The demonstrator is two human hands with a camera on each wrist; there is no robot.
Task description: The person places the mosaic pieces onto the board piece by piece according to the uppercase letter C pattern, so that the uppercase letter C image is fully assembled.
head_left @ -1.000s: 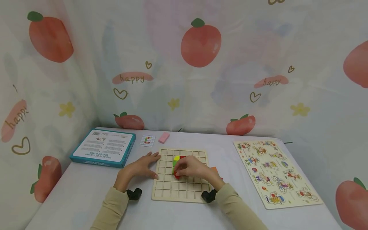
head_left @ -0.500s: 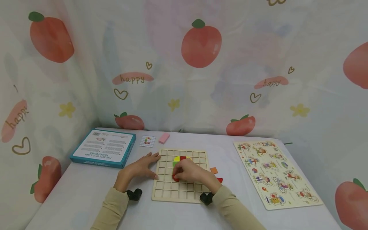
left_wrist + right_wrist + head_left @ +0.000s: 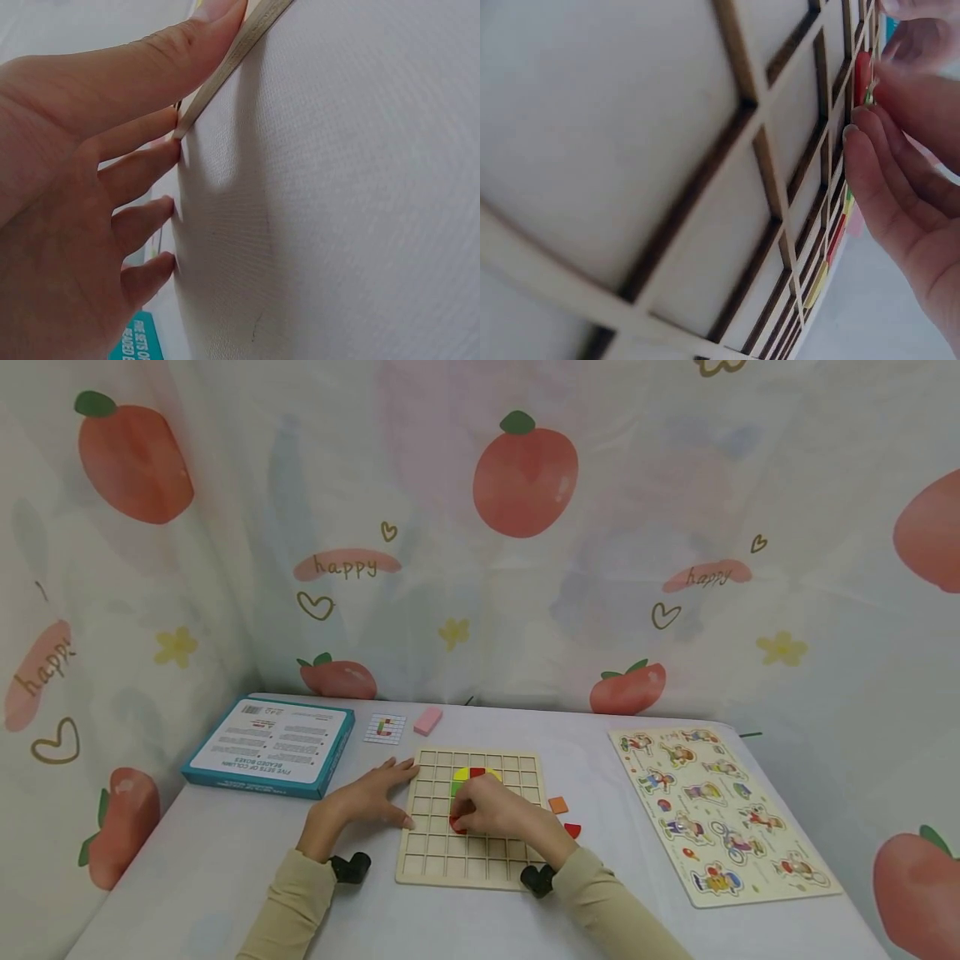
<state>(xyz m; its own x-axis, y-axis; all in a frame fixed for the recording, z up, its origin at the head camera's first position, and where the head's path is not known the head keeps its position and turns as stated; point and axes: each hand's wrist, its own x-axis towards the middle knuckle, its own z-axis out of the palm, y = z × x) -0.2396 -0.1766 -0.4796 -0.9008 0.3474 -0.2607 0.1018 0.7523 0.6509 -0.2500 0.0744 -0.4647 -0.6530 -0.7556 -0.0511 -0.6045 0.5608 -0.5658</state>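
Observation:
A wooden board (image 3: 435,867) with a raised square grid lies on the white table. My right hand (image 3: 495,810) is over its middle, thumb and fingertips pinching a small red piece (image 3: 862,75) with a rounded edge at one of the cells. Above it on the board, a green piece (image 3: 457,787), a yellow piece (image 3: 461,773) and a flat red piece (image 3: 477,772) sit in cells, with another yellow one partly behind the hand. My left hand (image 3: 367,797) is spread at the board's left side, its thumb (image 3: 202,45) and fingertips touching the edge.
An orange square (image 3: 558,805) and a red rounded piece (image 3: 573,831) lie right of the board. Behind it are a pattern card (image 3: 385,728) and a pink block (image 3: 428,720). A blue-edged box (image 3: 270,743) stands left; a picture puzzle board (image 3: 708,814) lies right.
The right hand has shifted slightly toward me and left with the red piece, uncovering the yellow and red pieces at the top and the loose pieces on the right. The left hand stays put.

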